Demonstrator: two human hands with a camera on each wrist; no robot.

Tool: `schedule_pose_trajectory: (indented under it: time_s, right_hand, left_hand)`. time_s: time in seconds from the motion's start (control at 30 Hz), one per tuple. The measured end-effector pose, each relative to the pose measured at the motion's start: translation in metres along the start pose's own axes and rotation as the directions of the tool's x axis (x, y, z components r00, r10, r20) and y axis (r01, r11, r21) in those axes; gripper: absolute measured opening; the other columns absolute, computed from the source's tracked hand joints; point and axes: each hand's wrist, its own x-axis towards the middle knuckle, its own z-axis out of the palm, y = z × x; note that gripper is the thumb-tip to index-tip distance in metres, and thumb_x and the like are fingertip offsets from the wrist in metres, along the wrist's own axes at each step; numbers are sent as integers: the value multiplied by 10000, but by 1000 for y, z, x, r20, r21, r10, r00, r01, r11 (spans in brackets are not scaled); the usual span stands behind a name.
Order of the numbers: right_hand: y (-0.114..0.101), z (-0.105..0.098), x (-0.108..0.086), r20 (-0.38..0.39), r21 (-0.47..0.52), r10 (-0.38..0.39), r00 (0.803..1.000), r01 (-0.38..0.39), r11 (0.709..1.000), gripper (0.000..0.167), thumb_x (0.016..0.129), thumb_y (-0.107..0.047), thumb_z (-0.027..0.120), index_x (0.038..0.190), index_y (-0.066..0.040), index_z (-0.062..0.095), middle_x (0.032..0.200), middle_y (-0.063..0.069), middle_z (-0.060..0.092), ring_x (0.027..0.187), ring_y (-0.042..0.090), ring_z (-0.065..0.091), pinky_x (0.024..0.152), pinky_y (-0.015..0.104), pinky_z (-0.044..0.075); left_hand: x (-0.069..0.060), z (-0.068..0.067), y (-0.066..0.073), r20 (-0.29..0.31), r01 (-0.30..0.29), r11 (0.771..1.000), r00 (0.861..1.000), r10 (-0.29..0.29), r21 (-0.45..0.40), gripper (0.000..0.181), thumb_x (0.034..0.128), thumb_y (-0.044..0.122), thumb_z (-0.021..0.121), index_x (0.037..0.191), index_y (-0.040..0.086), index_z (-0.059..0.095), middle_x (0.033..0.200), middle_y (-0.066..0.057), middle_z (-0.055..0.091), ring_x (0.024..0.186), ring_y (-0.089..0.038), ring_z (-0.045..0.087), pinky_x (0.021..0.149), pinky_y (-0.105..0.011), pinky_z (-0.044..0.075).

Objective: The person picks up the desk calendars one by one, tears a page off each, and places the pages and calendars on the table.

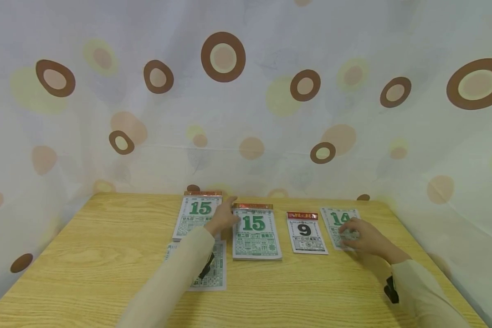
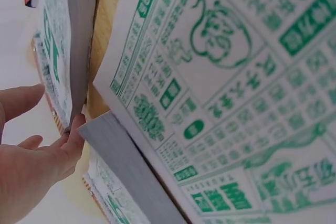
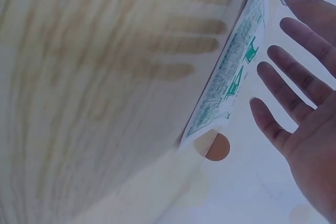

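In the head view my left hand (image 1: 223, 216) is between two thick tear-off calendars, each showing a green 15. Its fingers are at the left edge of the middle calendar (image 1: 256, 239), and the left wrist view has them against or very near that edge, thumb apart. The other calendar (image 1: 198, 212) lies partly behind this hand. Over a loose calendar sheet (image 1: 332, 221) with a green 14 is my right hand (image 1: 362, 237). The right wrist view shows its fingers spread and apart from the sheet. A small calendar (image 1: 305, 239) with a black 9 lies between the hands.
Under my left forearm lies another green-printed calendar sheet (image 1: 215, 273), its upper part hidden. Everything rests on a wooden table (image 1: 106, 255). A patterned white curtain (image 1: 229, 109) hangs behind the table's back edge and along its sides.
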Motion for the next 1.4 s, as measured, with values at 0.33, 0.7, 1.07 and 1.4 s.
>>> schedule_pose_trajectory:
  time_s: [0.33, 0.7, 1.07, 1.4]
  right_hand:
    - [-12, -2, 10, -37, 44, 17, 999, -16, 999, 274, 823, -170, 672, 1044, -19, 612, 1052, 148, 603, 952, 334, 562, 791, 496, 482]
    - [-20, 6, 28, -100, 34, 22, 995, -19, 999, 294, 842, -155, 652, 1082, 6, 596, 1068, 180, 621, 941, 329, 578, 822, 508, 475]
    - [-27, 18, 43, -123, 44, 57, 991, -52, 998, 311, 868, -148, 617, 1114, 37, 571, 1069, 207, 611, 938, 337, 572, 796, 489, 481]
    - [-27, 28, 55, -99, 60, 145, 984, -140, 988, 317, 882, -166, 589, 1130, 28, 551, 1091, 207, 598, 964, 332, 567, 799, 478, 485]
  left_hand:
    - [1, -6, 11, 2, -87, 996, 996, 87, -11, 567, 840, 48, 608, 1355, 32, 373, 1357, -242, 413, 1212, -392, 441, 954, -475, 439]
    - [3, 22, 22, 84, -151, 988, 985, 154, -40, 488, 869, 130, 607, 1318, 61, 428, 1302, -192, 483, 1179, -354, 484, 943, -446, 448]
    - [-1, 59, 37, 121, -251, 966, 959, 256, -58, 461, 867, 114, 606, 1291, 31, 447, 1239, -208, 523, 1106, -349, 534, 899, -431, 480]
    - [-3, 91, 48, 97, -219, 973, 969, 225, -72, 460, 848, 79, 617, 1281, 54, 466, 1259, -188, 511, 1105, -321, 529, 897, -385, 487]
